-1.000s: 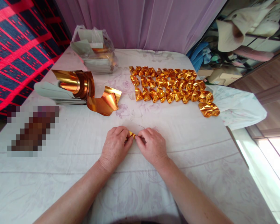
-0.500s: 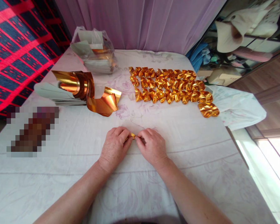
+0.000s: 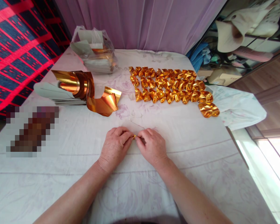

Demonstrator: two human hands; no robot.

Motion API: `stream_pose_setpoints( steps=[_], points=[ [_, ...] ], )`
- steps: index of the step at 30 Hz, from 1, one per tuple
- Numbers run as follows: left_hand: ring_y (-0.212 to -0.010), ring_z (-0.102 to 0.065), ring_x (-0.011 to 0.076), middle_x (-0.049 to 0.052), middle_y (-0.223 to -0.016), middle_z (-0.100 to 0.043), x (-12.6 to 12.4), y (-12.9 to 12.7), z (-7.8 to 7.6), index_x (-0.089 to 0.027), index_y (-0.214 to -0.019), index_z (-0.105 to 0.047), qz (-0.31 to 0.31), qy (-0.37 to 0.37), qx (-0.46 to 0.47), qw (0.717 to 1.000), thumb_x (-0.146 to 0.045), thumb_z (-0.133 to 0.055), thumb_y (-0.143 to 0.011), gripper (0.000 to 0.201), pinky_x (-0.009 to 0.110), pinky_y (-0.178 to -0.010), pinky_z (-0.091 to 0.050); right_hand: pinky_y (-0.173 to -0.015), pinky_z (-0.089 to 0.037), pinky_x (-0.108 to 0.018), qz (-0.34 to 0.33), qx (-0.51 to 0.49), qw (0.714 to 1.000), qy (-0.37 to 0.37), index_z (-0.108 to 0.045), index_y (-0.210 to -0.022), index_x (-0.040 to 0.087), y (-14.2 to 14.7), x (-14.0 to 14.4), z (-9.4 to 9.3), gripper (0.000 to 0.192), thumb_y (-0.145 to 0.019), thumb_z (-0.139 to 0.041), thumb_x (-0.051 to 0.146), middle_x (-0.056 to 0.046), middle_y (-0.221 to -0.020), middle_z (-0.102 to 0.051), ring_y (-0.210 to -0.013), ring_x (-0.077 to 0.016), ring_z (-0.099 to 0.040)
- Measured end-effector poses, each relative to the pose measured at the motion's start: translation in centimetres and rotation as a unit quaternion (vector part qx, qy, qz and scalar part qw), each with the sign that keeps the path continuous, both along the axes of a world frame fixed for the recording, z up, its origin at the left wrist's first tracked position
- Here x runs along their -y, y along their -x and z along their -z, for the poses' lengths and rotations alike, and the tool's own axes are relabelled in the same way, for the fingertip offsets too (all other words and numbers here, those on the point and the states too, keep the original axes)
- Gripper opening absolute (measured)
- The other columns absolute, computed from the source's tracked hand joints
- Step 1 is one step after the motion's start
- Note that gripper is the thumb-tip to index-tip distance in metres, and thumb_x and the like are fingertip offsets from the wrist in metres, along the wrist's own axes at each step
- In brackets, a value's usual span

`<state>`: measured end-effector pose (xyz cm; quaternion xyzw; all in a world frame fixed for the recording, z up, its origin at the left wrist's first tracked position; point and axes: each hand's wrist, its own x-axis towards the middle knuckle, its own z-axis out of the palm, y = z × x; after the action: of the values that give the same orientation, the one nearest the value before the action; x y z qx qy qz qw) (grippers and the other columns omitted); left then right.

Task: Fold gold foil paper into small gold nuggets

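Note:
My left hand point(image 3: 114, 146) and my right hand point(image 3: 152, 145) meet at the middle of the table, fingertips pinched together on a small piece of gold foil paper point(image 3: 133, 136). Only a sliver of the gold side and its pale back, sticking out beyond my fingers, can be seen. Both hands rest on the white floral tablecloth point(image 3: 84, 174). Several folded gold paper pieces point(image 3: 170, 85) lie in rows farther back on the right.
A curled stack of gold foil sheets point(image 3: 84, 90) sits on grey paper at the left. Behind it stands a clear plastic bag point(image 3: 94, 49) of more sheets. A blurred patch point(image 3: 32, 130) lies at the left. The table's right edge drops beside a white cloth point(image 3: 238, 105).
My fingers have closed tighter over the gold piece, so less of it shows. The hands stay in the same place.

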<state>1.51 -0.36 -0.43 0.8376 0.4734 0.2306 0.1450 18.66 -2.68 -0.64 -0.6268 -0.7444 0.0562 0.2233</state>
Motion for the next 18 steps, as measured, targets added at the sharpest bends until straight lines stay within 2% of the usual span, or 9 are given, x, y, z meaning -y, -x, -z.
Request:
stream_pose_setpoints(
  steps=[18],
  points=[
    [-0.088,-0.061,0.0214,0.004,-0.097,-0.07,-0.14,0.01,0.31,-0.022,-0.094,-0.075,-0.007,-0.008,0.034,0.999,-0.021,-0.06,-0.093,0.015,0.039,-0.081,-0.049,-0.068,-0.036,-0.029,-0.001,0.001,1.0,-0.007,-0.061,-0.074,0.021,0.0,0.0,0.07,0.015,-0.089,-0.063,0.024,-0.001,-0.075,-0.065,-0.073,-0.0174,-0.058]
  ],
)
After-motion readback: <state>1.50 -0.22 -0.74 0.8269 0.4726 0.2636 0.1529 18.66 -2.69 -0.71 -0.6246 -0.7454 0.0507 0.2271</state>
